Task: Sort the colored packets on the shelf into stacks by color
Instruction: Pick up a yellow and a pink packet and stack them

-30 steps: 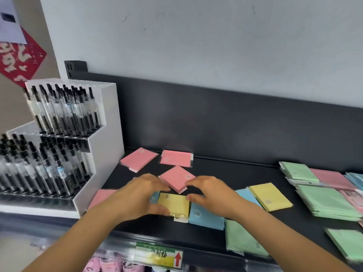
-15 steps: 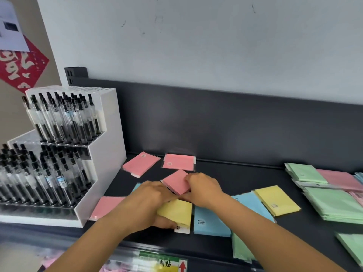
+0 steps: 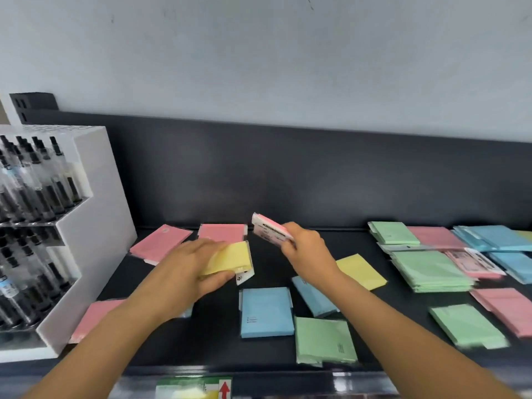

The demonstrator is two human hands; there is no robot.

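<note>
Left hand (image 3: pixel 187 272) grips yellow packet (image 3: pixel 230 259); right hand (image 3: pixel 305 249) pinches raised pink packet (image 3: pixel 269 230), apparently back-side out, above shelf (image 3: pixel 213 335).

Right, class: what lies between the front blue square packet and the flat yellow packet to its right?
A second, tilted blue packet, partly under the right forearm, shown in the head view.

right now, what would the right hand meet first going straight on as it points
Likely the flat pink packet just left of it, since the right hand points back-left; if it rides high, the back panel instead.
</note>
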